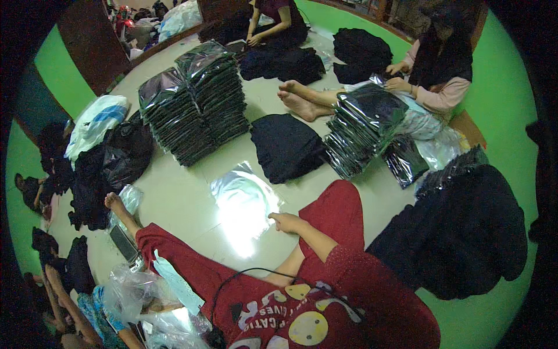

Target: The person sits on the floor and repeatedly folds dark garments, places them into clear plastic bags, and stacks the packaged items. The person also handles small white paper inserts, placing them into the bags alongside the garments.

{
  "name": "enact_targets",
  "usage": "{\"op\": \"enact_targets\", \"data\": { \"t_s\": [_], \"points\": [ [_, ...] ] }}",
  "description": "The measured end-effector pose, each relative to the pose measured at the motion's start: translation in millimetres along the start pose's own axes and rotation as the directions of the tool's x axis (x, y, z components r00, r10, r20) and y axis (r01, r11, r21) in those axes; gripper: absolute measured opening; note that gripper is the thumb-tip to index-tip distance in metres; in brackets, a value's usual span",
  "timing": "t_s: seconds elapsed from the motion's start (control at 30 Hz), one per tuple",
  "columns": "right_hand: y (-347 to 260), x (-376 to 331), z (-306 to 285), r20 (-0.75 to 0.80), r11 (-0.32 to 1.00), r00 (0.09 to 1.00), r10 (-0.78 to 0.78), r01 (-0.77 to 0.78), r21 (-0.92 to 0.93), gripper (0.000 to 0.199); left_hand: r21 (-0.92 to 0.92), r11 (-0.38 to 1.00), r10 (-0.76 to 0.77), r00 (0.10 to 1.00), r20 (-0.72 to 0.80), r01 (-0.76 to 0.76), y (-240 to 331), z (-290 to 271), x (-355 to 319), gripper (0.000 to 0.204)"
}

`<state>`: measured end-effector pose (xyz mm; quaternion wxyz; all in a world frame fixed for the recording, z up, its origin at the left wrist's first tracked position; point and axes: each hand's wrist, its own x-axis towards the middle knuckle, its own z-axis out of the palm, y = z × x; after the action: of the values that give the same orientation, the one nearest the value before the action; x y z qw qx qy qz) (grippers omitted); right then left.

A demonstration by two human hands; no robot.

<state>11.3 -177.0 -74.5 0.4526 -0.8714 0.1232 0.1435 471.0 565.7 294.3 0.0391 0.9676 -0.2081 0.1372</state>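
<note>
My right hand reaches in over my bent right knee, its fingers curled together. Their tips are at the right edge of a shiny clear plastic bag lying flat on the floor. Glare hides whether they pinch that edge or only rest by it. No part of my left hand shows. Just beyond the bag sits a pile of folded black cloth. Further off on the left stands a tall double stack of black garments in clear bags.
A shorter bagged stack stands ahead right, near a person in pink sleeves. A large black cloth heap lies at my right. Another person sits at the back. Loose plastic bags and a phone-like dark object lie at left.
</note>
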Motion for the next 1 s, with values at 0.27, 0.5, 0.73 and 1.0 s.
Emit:
{"op": "enact_targets", "data": {
  "t_s": [0.27,0.5,0.73,1.0],
  "points": [
    [5,-1,5,-0.014,0.997,0.999,-0.045,0.044,-0.064,0.046,-0.010,1.000,0.004,1.000,0.003,-0.004,-3,14,3,0.043],
    [15,5,12,-0.043,0.995,0.995,-0.086,0.084,-0.052,0.043,-0.017,0.999,0.048,0.999,-0.005,-0.048,-14,12,-2,0.043],
    [8,2,8,-0.015,0.988,0.998,-0.062,0.059,-0.144,0.048,-0.046,0.994,0.099,0.995,-0.015,-0.099,-35,24,-21,0.042],
    [-2,-5,1,-0.037,1.000,0.999,-0.023,0.023,0.005,0.042,-0.098,0.961,0.247,0.964,-0.102,-0.257,7,-9,-32,0.040]
  ]
}}
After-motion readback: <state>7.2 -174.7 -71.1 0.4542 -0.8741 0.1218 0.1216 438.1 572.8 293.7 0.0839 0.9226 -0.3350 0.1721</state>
